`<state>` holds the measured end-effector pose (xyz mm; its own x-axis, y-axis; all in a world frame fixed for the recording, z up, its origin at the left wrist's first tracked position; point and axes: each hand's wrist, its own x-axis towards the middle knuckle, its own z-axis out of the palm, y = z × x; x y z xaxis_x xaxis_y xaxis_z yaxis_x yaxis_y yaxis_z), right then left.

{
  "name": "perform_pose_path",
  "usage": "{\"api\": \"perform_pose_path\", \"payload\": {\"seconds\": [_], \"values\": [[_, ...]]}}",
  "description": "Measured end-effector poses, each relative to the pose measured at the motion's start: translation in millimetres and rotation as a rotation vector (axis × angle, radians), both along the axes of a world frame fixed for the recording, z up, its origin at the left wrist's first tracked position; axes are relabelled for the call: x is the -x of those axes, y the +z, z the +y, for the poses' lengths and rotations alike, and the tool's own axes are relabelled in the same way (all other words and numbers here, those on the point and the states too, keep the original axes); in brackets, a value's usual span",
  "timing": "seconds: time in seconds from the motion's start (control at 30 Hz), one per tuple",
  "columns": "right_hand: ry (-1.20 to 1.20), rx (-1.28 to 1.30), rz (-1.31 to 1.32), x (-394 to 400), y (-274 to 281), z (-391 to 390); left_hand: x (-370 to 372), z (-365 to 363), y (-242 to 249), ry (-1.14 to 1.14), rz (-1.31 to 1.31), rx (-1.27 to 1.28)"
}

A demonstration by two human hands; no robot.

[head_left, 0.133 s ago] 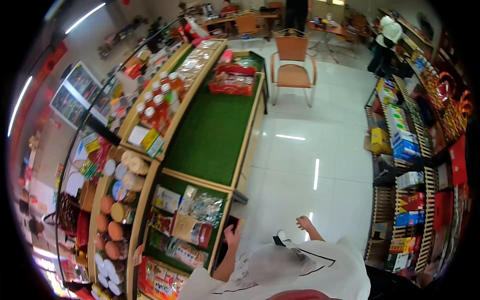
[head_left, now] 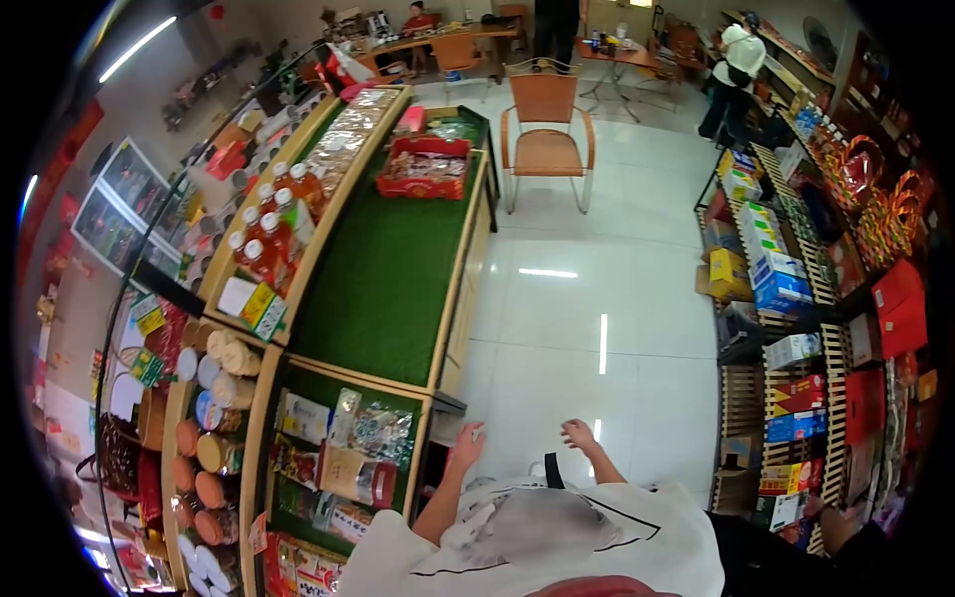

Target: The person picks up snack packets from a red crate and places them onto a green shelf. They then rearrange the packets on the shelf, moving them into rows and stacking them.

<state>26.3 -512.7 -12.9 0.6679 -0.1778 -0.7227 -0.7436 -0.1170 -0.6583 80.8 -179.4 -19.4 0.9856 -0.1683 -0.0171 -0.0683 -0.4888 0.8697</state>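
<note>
My left hand (head_left: 469, 444) is raised at the right edge of the low display stand, with its fingers loosely bent and apart and nothing in it. Over the pale tiled floor, my right hand (head_left: 577, 436) hangs in the air, fingers a little spread, also holding nothing. Nearest to my left hand lie bagged goods on green matting: a clear packet (head_left: 383, 431) and a brown pack with a red end (head_left: 355, 476). Neither hand touches them.
A green-matted stand (head_left: 373, 284) holds a red box of packets (head_left: 426, 169) and bottles of reddish drink (head_left: 267, 244). A wicker chair (head_left: 548, 149) stands ahead in the aisle. Slatted shelves (head_left: 834, 393) with boxes line the right. A person in white (head_left: 738, 60) is at the far right.
The view has shifted slightly, so the stand and shelves sit further left. My left hand appears higher, and my right hand is nearer to it.
</note>
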Motion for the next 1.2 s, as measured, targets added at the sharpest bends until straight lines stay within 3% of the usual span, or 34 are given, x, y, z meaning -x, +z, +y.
{"api": "perform_pose_path", "payload": {"seconds": [0.07, 0.3, 0.37, 0.43, 0.5, 0.57, 0.63, 0.73, 0.9, 1.2], "values": [[-0.007, -0.125, -0.048, -27.3, 11.3, 65.5, -17.1, 37.7, 10.9, -0.06, 0.092, -0.035], [0.055, -0.181, -0.118, -136.6, 25.7, 87.0, -67.2, 90.8, 8.9, -0.012, 0.537, -0.079], [0.094, -0.154, -0.068, -149.8, 13.0, 77.9, -76.4, 109.3, -3.3, 0.001, 0.589, -0.133], [0.14, -0.092, 0.073, -164.1, -9.3, 62.7, -93.8, 129.0, -16.9, 0.091, 0.747, -0.029], [0.145, -0.02, 0.198, -159.1, -41.2, 37.1, -114.5, 148.8, -80.1, 0.106, 0.959, -0.091], [0.139, 0.064, 0.275, -165.5, -65.3, 4.5, -108.5, 161.0, -99.4, 0.156, 0.952, -0.149], [0.013, 0.032, 0.297, -181.8, -22.2, 2.7, -101.2, 162.5, -109.1, 0.251, 0.931, -0.164], [0.217, 0.05, 0.113, -193.8, -27.6, -33.3, -90.7, 138.1, -111.0, 0.426, 0.915, -0.114], [0.293, 0.065, 0.297, -262.0, -8.0, -91.9, -105.6, 76.7, -101.4, 0.786, 0.874, 0.029], [0.528, 0.162, 0.415, -454.3, 14.2, -245.4, -90.9, -141.4, -97.3, 1.553, 0.87, 0.216]]}}
